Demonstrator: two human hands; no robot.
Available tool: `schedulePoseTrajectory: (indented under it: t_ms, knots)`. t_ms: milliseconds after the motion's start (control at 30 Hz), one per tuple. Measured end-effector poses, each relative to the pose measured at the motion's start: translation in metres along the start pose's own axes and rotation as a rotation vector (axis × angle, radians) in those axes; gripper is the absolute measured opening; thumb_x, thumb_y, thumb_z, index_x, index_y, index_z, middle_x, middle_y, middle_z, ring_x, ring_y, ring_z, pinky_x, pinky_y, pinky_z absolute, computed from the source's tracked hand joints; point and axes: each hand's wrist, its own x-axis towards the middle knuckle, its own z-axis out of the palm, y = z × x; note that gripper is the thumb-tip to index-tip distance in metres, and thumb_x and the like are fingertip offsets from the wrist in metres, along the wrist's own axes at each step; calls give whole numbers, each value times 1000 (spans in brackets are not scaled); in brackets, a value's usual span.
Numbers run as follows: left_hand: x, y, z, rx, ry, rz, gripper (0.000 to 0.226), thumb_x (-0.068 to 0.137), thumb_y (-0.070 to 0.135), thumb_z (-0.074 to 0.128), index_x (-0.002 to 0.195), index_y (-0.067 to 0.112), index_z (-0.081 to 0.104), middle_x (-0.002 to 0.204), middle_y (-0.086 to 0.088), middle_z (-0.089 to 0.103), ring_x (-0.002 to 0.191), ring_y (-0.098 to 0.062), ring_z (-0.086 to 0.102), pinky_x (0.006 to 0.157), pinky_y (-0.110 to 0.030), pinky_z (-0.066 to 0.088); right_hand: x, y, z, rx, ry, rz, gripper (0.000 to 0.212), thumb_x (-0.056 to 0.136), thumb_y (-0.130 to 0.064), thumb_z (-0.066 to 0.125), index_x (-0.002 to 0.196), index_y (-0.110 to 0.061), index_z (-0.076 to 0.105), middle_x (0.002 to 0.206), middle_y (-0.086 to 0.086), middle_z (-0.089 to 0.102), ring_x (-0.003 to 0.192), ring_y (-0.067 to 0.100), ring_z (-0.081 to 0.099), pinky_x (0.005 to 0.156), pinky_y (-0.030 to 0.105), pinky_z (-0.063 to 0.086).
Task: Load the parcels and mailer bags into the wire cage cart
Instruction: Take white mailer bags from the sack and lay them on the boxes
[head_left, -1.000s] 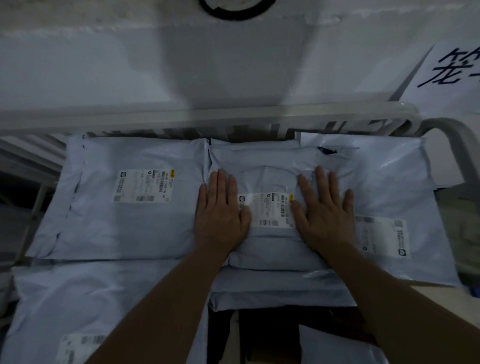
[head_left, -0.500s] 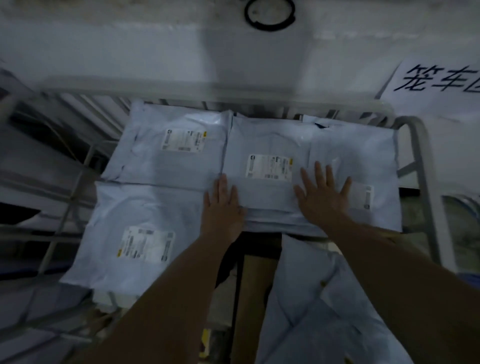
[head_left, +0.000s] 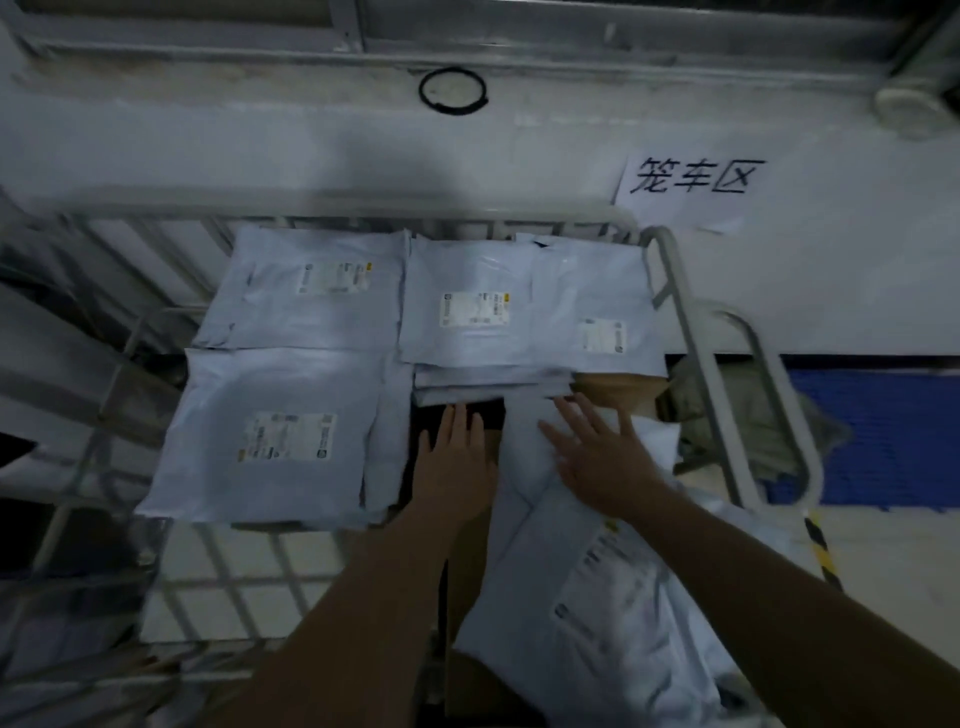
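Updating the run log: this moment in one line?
phase: loading cart | left hand: open, empty | right hand: open, over loose mailer bag | stacked bags: flat in cart

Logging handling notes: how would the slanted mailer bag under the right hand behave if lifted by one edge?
Probably floppy: the mailer bag under the right hand creases and sags over the cardboard beneath. Likely slippery, given its smooth plastic skin. Seemingly light for its size, as it lies thin.

Forearms (head_left: 363, 597) bare along whole visible length. Left grip (head_left: 457, 462), right grip (head_left: 602, 467) bare too; right one motion-blurred.
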Motion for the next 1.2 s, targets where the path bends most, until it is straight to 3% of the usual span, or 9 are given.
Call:
schedulePoseTrajectory:
  t_ms: [100,233,367,533,667,900,1100,1167,1200]
  knots:
    - [-27,9,6,1,-61,36,71,105,43,30,159,10,-2,166,-12,-10,153,-28,-8,122,-54,7,-36,-2,4,-9,27,22,66,83,-53,45,143,-29,54,156,11,40,142,34,41,102,72,35]
    - [-59,17,20,-7,-98,75,72,105,42,32,159,11,-4,166,-10,-13,153,-29,-13,121,-58,9,-67,-10,19,-21,72,30,80,88,-56,52,158,-36,18,168,4,0,154,29,4,116,64,10]
    - [-85,27,29,-3,-110,100,72,104,42,33,159,11,0,166,-10,-14,152,-29,-15,121,-59,9,-98,-15,32,8,101,73,86,91,-49,58,157,-39,5,166,-1,-12,153,24,-8,118,61,6]
    - [-102,50,43,30,17,131,72,97,44,25,156,2,20,164,-18,16,152,-34,13,116,-60,25,-125,-8,28,46,66,109,88,92,-28,53,157,-41,-6,154,-9,-35,151,22,-23,121,58,-2]
    - [-108,79,47,10,-39,120,76,98,43,32,158,4,7,166,-14,1,154,-28,-2,122,-55,9,-149,10,25,28,24,69,95,91,-24,56,156,-42,-11,161,-2,-31,150,24,-25,121,58,-3]
    - [-137,146,40,-63,-87,-4,84,100,46,43,157,2,-1,165,-17,-9,153,-30,-6,121,-55,12,-178,59,38,-152,-52,-142,121,78,-39,77,156,-38,-15,162,4,-31,150,27,-24,119,63,4]
    - [-175,183,49,-86,-147,-173,106,90,67,52,158,6,-2,165,-19,-10,153,-34,-5,121,-57,12,-186,90,54,-237,-28,-295,132,73,-49,81,154,-34,-22,159,9,-35,146,24,-28,117,66,5]
    - [-187,197,59,-62,-201,-212,118,82,73,58,158,6,-2,165,-20,-9,153,-36,-5,119,-59,13,-186,90,59,-236,29,-331,124,75,-48,80,155,-32,-13,161,7,-26,150,25,-17,115,68,10]
    - [-193,205,65,-30,-213,-205,124,78,79,57,158,5,-2,164,-21,-7,153,-36,-3,117,-60,17,-187,89,63,-220,66,-350,121,70,-50,83,157,-28,3,165,10,-8,153,29,3,112,69,20]
